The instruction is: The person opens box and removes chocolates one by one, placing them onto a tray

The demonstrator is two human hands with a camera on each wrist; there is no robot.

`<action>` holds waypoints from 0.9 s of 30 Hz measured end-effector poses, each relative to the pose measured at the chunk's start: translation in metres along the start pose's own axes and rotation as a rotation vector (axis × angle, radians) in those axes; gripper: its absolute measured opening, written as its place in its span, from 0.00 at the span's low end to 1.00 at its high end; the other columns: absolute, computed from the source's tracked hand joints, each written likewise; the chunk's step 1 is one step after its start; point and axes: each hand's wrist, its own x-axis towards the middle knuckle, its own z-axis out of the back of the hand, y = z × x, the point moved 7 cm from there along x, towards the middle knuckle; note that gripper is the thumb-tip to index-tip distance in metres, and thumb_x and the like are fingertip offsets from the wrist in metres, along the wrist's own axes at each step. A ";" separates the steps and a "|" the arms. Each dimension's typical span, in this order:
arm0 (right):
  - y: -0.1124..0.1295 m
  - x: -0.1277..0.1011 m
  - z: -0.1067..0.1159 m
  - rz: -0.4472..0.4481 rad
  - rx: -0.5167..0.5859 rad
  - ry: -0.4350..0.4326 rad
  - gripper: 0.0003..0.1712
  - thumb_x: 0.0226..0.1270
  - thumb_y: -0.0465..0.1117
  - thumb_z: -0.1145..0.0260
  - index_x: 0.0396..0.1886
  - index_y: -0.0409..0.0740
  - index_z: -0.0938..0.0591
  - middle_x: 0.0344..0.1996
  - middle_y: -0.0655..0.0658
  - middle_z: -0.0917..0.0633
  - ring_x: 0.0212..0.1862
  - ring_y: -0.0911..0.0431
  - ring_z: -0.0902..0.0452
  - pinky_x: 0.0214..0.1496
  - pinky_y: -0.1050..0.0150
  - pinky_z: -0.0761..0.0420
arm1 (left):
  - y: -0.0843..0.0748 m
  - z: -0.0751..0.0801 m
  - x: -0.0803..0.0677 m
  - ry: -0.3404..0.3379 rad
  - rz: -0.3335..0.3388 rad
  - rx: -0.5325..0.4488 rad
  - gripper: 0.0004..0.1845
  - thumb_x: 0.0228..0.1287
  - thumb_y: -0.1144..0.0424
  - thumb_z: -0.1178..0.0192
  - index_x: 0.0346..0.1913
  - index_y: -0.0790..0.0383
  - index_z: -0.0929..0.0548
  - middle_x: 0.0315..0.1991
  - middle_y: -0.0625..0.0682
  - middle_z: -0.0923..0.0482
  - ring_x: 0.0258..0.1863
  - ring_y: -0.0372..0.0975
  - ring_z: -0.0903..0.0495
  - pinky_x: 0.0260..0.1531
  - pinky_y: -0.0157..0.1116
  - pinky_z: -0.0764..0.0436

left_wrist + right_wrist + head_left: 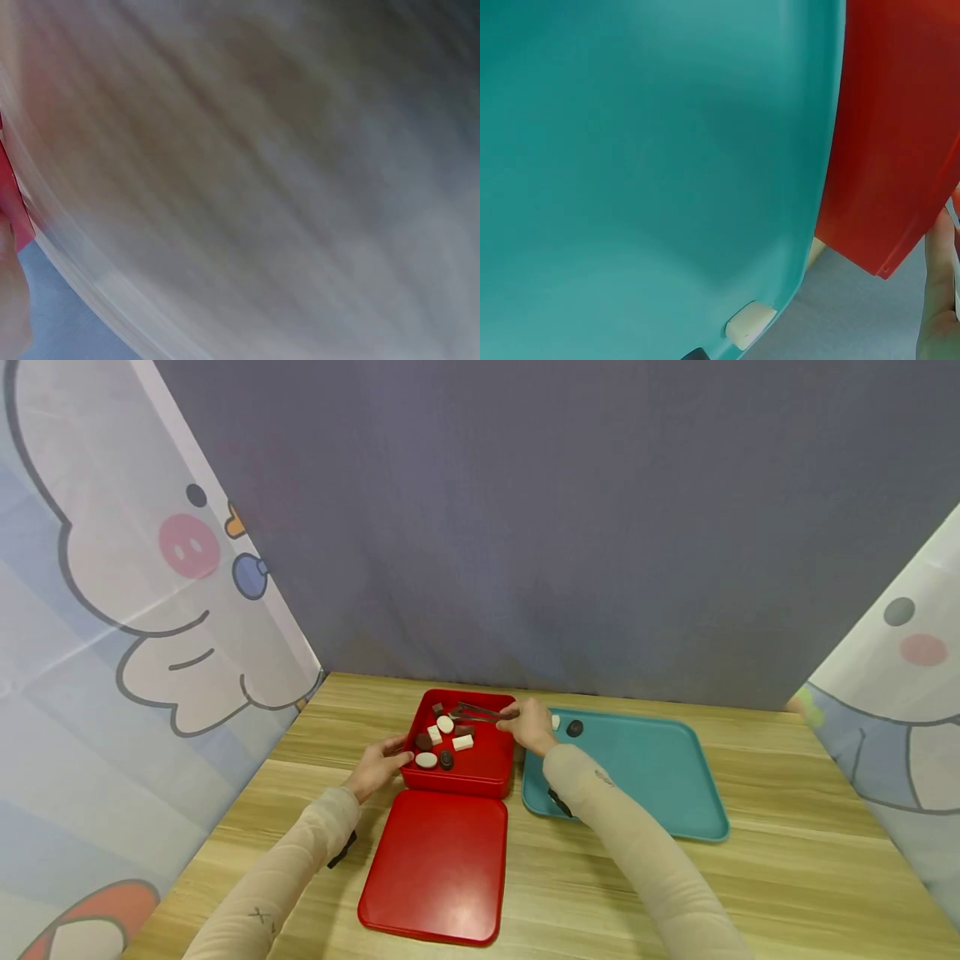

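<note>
Red lid (438, 864) up front, flat. Behind it, left hand (378, 764) gripping red box (491, 762) rim; right hand (528, 722) pinching tongs (474, 712) over the candies (462, 742). Probably light, hard, slippery; grab across the middle.

Setting: a light wooden tabletop (787, 860) with lengthwise grain and a visible seam between planks, running from the near edge to the back.

Rear: a plain grey-blue fabric backdrop (562, 527) hangs flat behind the tabletop and meets its far edge; faint creases only.

Left side: a pale curtain (112, 610) printed with a cartoon figure, outlined in dark grey, pink round cheek, small blue and orange details near the backdrop edge; an orange-red shape low in the corner.

Right side: a matching printed curtain (900, 693), pale, with a grey dot and a pink cheek patch, blue band below.

Lighting: even, soft, no hard shadows on the wood. Left wrist view is blurred, showing wood grain only.
</note>
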 end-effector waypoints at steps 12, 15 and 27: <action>-0.003 -0.007 0.007 -0.036 -0.005 -0.002 0.13 0.54 0.41 0.30 0.40 0.43 0.14 0.46 0.43 0.17 0.43 0.50 0.23 0.45 0.57 0.23 | 0.003 -0.001 -0.003 -0.001 0.013 0.002 0.28 0.65 0.64 0.47 0.66 0.68 0.38 0.63 0.65 0.36 0.61 0.53 0.33 0.58 0.46 0.30; -0.004 -0.009 0.008 -0.053 0.024 0.008 0.14 0.54 0.42 0.30 0.41 0.44 0.14 0.48 0.43 0.18 0.39 0.52 0.23 0.39 0.61 0.24 | 0.003 0.000 -0.003 -0.005 0.013 0.001 0.28 0.65 0.64 0.47 0.66 0.68 0.38 0.63 0.65 0.35 0.61 0.53 0.33 0.58 0.47 0.30; -0.006 -0.021 0.018 -0.040 0.139 0.030 0.15 0.54 0.41 0.30 0.43 0.44 0.15 0.52 0.42 0.20 0.42 0.52 0.22 0.31 0.68 0.24 | 0.001 -0.001 -0.001 0.002 0.018 0.010 0.28 0.66 0.64 0.48 0.67 0.68 0.38 0.64 0.65 0.36 0.62 0.54 0.34 0.59 0.47 0.31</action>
